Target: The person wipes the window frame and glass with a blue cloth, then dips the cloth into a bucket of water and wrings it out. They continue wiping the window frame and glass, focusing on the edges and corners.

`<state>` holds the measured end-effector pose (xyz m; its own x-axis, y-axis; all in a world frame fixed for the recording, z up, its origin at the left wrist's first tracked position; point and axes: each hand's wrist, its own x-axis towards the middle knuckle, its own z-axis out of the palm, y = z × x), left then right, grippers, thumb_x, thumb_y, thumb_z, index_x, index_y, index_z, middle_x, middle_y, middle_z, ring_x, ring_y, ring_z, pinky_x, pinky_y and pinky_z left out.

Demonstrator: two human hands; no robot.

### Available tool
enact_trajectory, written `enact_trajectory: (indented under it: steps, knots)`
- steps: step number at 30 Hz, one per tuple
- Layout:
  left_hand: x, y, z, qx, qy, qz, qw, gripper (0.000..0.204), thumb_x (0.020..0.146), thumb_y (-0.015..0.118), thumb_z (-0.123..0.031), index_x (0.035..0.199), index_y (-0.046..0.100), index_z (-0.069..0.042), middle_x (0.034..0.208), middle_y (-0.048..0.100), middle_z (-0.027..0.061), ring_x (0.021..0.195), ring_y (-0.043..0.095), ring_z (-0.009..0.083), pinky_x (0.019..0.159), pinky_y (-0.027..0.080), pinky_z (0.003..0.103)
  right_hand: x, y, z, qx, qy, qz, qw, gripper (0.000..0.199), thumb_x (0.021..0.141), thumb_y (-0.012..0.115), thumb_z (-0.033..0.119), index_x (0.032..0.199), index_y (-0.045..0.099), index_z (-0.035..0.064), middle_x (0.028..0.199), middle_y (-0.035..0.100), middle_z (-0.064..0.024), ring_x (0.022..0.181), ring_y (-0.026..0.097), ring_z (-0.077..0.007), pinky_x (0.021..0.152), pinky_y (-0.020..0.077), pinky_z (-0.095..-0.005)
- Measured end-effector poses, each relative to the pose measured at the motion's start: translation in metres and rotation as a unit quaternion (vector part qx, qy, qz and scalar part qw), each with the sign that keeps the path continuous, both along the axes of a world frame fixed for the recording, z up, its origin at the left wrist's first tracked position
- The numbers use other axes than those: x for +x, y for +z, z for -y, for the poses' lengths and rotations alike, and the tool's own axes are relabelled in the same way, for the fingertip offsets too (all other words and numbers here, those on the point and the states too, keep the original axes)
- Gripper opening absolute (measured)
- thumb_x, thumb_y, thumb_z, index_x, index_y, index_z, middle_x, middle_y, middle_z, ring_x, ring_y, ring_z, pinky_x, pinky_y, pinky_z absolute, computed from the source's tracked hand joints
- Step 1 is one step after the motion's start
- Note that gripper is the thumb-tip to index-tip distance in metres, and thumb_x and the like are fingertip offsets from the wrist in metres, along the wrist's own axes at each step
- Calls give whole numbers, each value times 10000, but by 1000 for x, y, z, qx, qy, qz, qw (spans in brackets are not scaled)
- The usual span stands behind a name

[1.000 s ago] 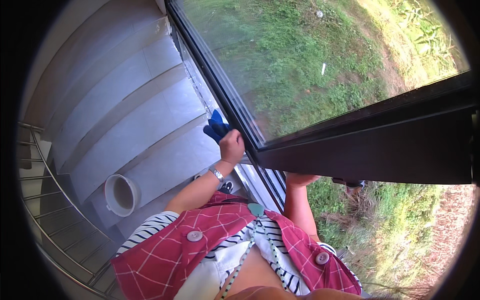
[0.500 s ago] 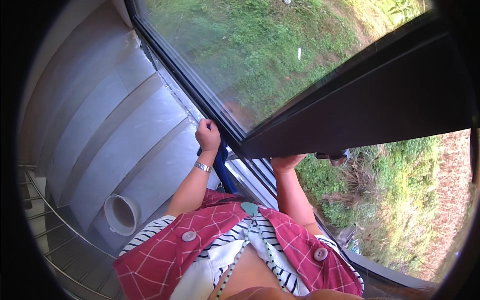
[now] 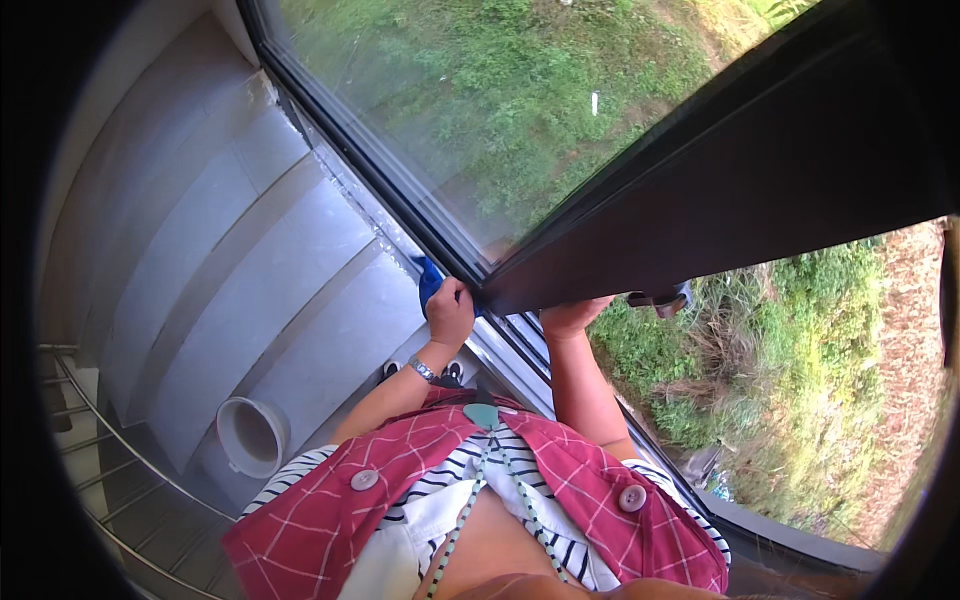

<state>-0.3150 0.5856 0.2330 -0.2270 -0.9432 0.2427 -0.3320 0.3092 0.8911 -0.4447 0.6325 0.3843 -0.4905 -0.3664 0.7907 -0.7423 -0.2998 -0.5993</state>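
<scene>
My left hand [image 3: 450, 312] is closed on a blue cloth [image 3: 430, 283], part of which sticks out past the fingers on the left. It rests at the lower corner of the dark window frame [image 3: 375, 160], beside the sill track. My right hand [image 3: 574, 316] lies against the near edge of a broad dark frame member [image 3: 700, 215], just right of that corner. Its fingers are hidden behind the member, so their grip does not show. Through the glass pane [image 3: 480, 110] green plants are visible.
Pale curved steps [image 3: 270, 255] spread to the left. A white bucket [image 3: 252, 437] stands on them, near a metal railing [image 3: 130, 445]. Along the dark member sits a dark handle-like fitting [image 3: 662, 300]. Right of the sill, the opening looks onto plants and dry ground far below.
My left hand has moved right and down to the frame corner with the blue cloth. The cloth, which hung below the hand, now shows beside its fingers. My right hand has barely moved.
</scene>
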Motion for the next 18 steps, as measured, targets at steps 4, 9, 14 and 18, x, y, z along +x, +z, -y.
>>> enact_trajectory:
  steps: [4,9,14,18]
  knots:
    - [6,-3,28,17,40,-24,999,55,828,593,-55,801,592,-7,719,620,156,663,619,292,625,482,369,4,11,2,2,-3,-45,999,366,893,443,278,1117,567,17,999,614,-123,892,594,-289,773,461,-393]
    - [9,3,58,-29,121,11,992,83,839,602,-103,811,602,-25,740,638,172,682,616,370,612,481,414,5,-1,4,3,-2,-49,999,366,884,459,272,1129,562,21,1011,612,-129,897,593,-305,775,453,-406]
    - [11,5,-6,1,8,-1,1000,70,844,581,-92,804,575,-34,724,611,181,685,600,399,609,471,436,8,-9,6,0,-4,-36,999,368,874,474,266,1142,556,26,1024,609,-135,902,591,-320,777,445,-419]
    - [10,5,-8,21,-21,22,999,71,841,587,-88,792,575,-38,730,617,176,691,608,394,616,477,431,5,-11,6,-3,1,-26,1000,373,867,486,261,1151,552,29,1034,607,-140,906,589,-333,778,439,-429]
